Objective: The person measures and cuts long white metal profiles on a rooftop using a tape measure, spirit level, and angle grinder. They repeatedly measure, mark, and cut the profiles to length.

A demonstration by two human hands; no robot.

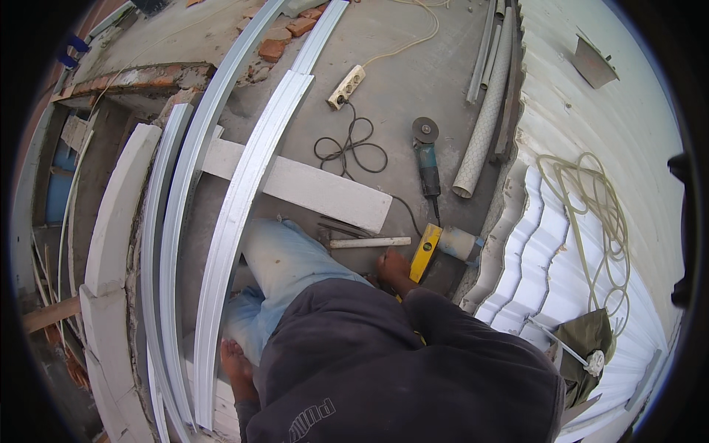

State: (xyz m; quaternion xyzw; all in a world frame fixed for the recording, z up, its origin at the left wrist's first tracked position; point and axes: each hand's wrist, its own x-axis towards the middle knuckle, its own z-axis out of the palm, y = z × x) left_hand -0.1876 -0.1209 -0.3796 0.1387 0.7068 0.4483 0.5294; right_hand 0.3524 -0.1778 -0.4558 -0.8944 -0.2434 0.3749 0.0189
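My left hand is low on the left, beside the right edge of a long galvanized metal profile. Its fingers look loosely stretched, and I cannot tell if they touch the metal. My right hand is closed, fingers curled, just left of a yellow spirit level. Whatever it may hold is hidden. A white tube and thin dark rods lie beyond it. Under the profile, a long white block lies crosswise.
An angle grinder lies ahead, with a power strip and cable farther off. More metal profiles run along the left, beside a block wall. Rolled tubes, white foam sheets and a coiled hose are at right.
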